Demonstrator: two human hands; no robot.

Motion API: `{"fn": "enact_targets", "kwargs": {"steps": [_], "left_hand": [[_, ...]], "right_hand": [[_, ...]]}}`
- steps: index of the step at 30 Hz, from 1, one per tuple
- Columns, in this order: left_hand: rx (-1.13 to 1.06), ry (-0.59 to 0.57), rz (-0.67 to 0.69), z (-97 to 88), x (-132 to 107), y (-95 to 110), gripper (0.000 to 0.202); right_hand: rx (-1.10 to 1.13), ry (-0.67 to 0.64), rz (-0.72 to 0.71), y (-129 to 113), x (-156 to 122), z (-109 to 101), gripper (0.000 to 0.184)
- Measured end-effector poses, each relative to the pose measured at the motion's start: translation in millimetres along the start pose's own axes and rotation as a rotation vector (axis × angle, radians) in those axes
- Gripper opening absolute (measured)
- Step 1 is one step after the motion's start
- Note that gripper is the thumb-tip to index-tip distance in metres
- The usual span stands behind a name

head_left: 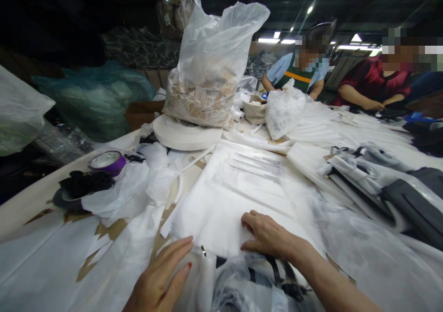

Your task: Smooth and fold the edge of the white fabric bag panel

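Note:
In front of me lies a stack of white, thin plastic bags (221, 206) with printed black text at the far end. My right hand (265, 236) rests on the near part of this stack, its thumb and fingers apart and slightly bent. My left hand (162, 275) is at the near left, fingers stretched out, beside a small metal zipper pull (203, 251). Between my hands and the near edge is an item in clear plastic (238, 286), with dark straps showing through. Its full shape is hidden.
A large clear bag of cords and brown pieces (204, 99) stands behind a white roll (187, 134). Purple tape (109, 162) and crumpled plastic (128, 189) lie left. Dark wrapped bags (415, 196) are at right. Two people (301, 72) work across the table.

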State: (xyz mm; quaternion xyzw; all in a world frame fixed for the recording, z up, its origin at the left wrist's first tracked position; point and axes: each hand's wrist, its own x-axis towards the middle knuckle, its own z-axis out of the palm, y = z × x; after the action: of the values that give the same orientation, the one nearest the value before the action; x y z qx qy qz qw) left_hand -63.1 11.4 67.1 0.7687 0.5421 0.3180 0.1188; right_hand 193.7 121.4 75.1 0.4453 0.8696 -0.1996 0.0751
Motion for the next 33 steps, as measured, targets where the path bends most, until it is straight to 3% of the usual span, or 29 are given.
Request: {"fn": "enact_targets", "kwargs": {"steps": [2,4,9,13,17,20,24,29,33], "left_hand": [[-0.005,0.037,0.063,5.9,34,1,0.024],[-0.034,-0.018,0.114,18.3,63,2,0.022],[-0.113,-0.276,0.226,53.6,98,-5,0.024],[-0.121,-0.428,0.282,66.7,107,-6,0.024],[-0.092,-0.566,0.320,68.0,112,-1,0.050],[-0.035,-0.644,0.305,67.1,113,2,0.057],[0.019,-0.673,0.328,67.7,113,4,0.046],[0.150,-0.718,0.438,69.1,113,8,0.049],[0.180,-0.717,0.470,69.9,114,9,0.025]], "right_hand": [[0.010,0.004,-0.024,1,-1,-2,0.029],[-0.009,0.002,-0.042,2,1,1,0.015],[-0.058,0.009,-0.046,-1,6,13,0.024],[-0.041,0.018,-0.015,-1,6,14,0.024],[0.034,0.037,0.035,4,3,8,0.020],[0.097,0.054,0.075,8,3,7,0.018],[0.150,0.069,0.122,10,3,8,0.017],[0.197,0.103,0.168,9,2,8,0.016],[0.237,0.137,0.178,13,6,13,0.015]]}}
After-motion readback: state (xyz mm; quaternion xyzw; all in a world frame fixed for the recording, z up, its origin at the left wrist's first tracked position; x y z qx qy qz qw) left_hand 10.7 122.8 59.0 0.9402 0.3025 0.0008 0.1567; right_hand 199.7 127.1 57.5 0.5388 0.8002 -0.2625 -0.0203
